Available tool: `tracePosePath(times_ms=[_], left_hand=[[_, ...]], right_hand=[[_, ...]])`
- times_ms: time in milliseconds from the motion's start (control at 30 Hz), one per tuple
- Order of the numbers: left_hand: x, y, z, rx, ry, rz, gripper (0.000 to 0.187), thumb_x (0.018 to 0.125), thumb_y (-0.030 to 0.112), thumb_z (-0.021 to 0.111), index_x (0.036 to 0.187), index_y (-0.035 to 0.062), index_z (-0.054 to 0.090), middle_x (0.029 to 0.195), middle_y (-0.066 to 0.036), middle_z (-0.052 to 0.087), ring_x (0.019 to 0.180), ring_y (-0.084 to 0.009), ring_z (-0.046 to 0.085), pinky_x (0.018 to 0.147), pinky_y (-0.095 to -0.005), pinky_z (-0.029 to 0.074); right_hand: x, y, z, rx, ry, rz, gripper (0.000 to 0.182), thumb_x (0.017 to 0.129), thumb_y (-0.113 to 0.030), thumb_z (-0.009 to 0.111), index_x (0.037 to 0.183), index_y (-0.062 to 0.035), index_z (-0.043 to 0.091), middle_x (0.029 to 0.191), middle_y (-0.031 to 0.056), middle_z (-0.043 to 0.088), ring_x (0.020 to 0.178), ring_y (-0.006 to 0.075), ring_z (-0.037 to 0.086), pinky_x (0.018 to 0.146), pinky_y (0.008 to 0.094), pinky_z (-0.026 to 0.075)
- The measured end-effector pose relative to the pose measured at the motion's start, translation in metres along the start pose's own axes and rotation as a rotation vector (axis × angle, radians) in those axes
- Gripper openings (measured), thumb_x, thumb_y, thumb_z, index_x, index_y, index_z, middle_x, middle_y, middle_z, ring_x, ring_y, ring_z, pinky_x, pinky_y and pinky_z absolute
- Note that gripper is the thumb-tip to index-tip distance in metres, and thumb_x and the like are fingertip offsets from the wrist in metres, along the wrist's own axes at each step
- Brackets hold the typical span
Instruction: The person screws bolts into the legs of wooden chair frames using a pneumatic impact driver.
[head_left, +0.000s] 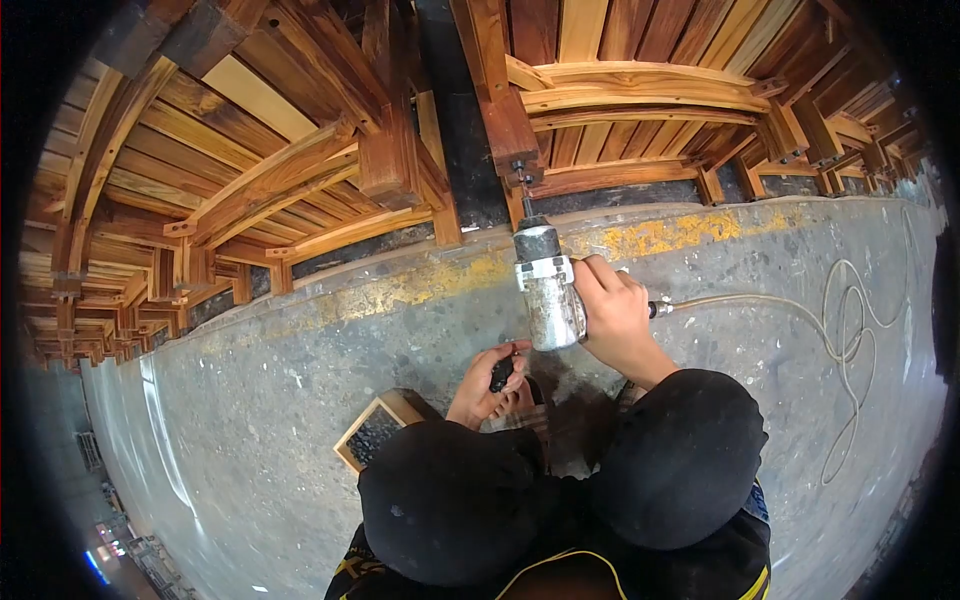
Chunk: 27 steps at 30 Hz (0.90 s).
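My right hand (615,315) is wrapped round the handle of a worn silver air-powered driver (552,305). The driver's bit points away from me and reaches a small dark fitting (520,170) at the end of a reddish wooden leg (512,132). Close to the driver's near end, my left hand (480,390) is closed round small black pieces (502,374), whose exact kind I cannot make out. Below that hand, a small wooden box (357,425) stands on the floor with many black pieces inside, partly hidden by my knee.
An air hose (745,300) runs right from the driver and lies in loops on the concrete floor (250,400). Slatted wooden furniture pieces (270,190) line the far side, legs toward me. A worn yellow stripe (670,235) runs along the floor before them.
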<state>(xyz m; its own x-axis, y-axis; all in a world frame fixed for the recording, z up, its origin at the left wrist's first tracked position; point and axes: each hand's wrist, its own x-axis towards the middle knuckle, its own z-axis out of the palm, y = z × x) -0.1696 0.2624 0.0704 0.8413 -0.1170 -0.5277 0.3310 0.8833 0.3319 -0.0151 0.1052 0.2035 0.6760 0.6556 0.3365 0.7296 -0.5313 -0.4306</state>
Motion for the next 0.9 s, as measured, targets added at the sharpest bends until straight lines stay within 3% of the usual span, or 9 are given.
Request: tracePosePath(times_ms=[67, 333, 833, 900], left_hand=[[0.001, -0.001, -0.003, -0.092, -0.027, -0.006, 0.028, 0.094, 0.009, 0.046, 0.114, -0.0106, 0.05, 0.072, -0.008, 0.054, 0.05, -0.0126, 0.043, 0.046, -0.0256, 0.034], [-0.001, -0.001, 0.005, 0.227, 0.109, 0.185, 0.03, 0.096, 0.014, 0.048, 0.112, -0.0099, 0.053, 0.082, -0.011, 0.061, 0.053, -0.0102, 0.047, 0.047, -0.0244, 0.039], [0.002, 0.003, 0.004, 0.149, 0.124, 0.237, 0.024, 0.095, 0.013, 0.05, 0.11, -0.0059, 0.053, 0.082, -0.01, 0.06, 0.057, -0.0113, 0.048, 0.047, -0.0231, 0.037], [0.002, 0.008, 0.008, 0.088, 0.154, 0.239, 0.025, 0.095, 0.014, 0.051, 0.11, -0.005, 0.053, 0.079, -0.007, 0.058, 0.057, -0.0105, 0.047, 0.046, -0.0227, 0.036]], right_hand=[[0.0, 0.001, 0.0, 0.001, -0.005, 0.0, 0.026, 0.069, -0.006, 0.057, 0.095, -0.0062, 0.052, 0.084, 0.0091, 0.053, 0.068, 0.0314, 0.059, 0.059, 0.0399, 0.047], [0.001, 0.0, 0.002, 0.019, 0.013, -0.004, 0.026, 0.069, -0.006, 0.057, 0.094, -0.0064, 0.052, 0.083, 0.0089, 0.052, 0.069, 0.0311, 0.06, 0.06, 0.0405, 0.047], [0.0, 0.0, 0.003, 0.03, 0.015, 0.019, 0.026, 0.068, -0.005, 0.058, 0.093, -0.0069, 0.051, 0.083, 0.0091, 0.053, 0.07, 0.0333, 0.06, 0.059, 0.0416, 0.047], [-0.003, 0.004, 0.005, 0.017, 0.005, -0.018, 0.033, 0.065, -0.012, 0.065, 0.095, -0.0059, 0.053, 0.086, 0.0093, 0.054, 0.066, 0.0331, 0.058, 0.058, 0.0408, 0.046]])
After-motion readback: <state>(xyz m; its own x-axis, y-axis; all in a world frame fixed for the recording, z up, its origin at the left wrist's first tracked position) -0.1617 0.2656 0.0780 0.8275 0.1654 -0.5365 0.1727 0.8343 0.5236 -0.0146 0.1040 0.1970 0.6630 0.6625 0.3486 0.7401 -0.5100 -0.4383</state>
